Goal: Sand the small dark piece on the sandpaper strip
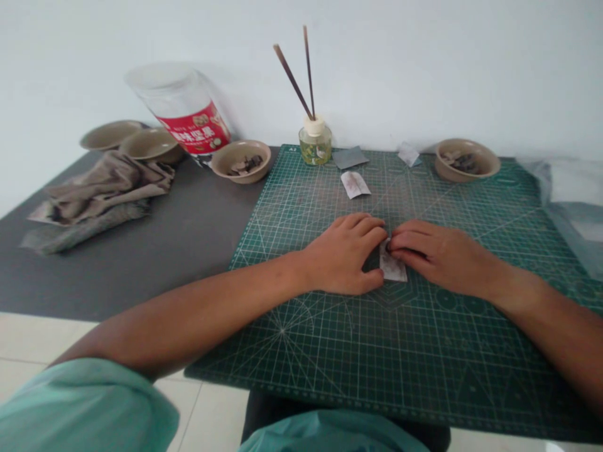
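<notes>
A small folded white paper packet (pixel 393 267) lies on the green cutting mat (pixel 330 351), between my two hands. My left hand (pixel 342 254) grips its left edge with the fingers and thumb. My right hand (pixel 438 257) pinches its upper end, and dark contents show at the fingertips. Both hands hide part of the paper. Farther up the mat lie a folded white paper piece (pixel 355 184), a grey paper square (pixel 351 157) and another pale paper piece (pixel 409 154), all out of reach of my fingers.
A tan bowl (pixel 466 160) holding dark pieces stands at the mat's far right corner. Another (pixel 240 160) sits beyond its left edge. A reed diffuser (pixel 315 141), clear jar with red label (pixel 181 107), empty-looking bowls (pixel 110 135) and crumpled cloth (pixel 106 191) occupy the grey tabletop.
</notes>
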The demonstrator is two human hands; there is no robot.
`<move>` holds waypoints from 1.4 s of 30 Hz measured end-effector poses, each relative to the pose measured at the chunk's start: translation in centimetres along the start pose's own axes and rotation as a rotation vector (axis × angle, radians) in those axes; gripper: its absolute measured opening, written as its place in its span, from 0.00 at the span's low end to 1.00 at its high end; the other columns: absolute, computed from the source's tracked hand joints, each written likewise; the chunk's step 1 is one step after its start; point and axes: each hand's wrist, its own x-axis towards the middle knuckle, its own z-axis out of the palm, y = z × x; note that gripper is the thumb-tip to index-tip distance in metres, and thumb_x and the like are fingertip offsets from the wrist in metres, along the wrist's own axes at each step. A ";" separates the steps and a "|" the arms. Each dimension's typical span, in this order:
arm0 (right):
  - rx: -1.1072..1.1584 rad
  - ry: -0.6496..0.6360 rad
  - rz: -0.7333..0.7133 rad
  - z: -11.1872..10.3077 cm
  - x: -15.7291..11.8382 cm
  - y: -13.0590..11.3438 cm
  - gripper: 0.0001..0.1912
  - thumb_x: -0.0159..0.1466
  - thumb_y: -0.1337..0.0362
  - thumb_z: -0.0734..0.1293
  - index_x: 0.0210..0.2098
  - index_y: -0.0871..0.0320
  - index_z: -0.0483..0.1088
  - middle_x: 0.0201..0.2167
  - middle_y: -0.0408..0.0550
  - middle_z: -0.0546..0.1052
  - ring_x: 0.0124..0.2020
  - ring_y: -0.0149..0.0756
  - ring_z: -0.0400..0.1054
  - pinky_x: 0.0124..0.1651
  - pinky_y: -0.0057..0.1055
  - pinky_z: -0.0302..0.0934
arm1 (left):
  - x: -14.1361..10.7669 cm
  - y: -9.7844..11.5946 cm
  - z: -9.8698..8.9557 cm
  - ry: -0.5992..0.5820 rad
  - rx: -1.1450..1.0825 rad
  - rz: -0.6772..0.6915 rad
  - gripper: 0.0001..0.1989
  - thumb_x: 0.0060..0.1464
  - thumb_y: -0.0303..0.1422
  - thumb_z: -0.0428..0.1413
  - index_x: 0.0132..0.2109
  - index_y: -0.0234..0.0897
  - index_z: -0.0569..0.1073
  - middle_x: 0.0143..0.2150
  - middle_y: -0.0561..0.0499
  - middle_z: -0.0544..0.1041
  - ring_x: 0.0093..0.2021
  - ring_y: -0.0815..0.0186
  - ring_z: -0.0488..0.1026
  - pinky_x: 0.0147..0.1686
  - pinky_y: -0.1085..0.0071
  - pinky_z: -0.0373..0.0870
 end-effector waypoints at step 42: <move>0.119 -0.093 0.077 -1.4 -0.9 1.0 0.09 0.76 0.60 0.66 0.44 0.49 0.79 0.44 0.46 0.83 0.42 0.44 0.80 0.45 0.40 0.70 | -0.1 0.0 0.2 0.031 0.004 0.010 0.28 0.63 0.43 0.59 0.65 0.32 0.74 0.73 0.34 0.73 0.74 0.42 0.67 0.74 0.43 0.67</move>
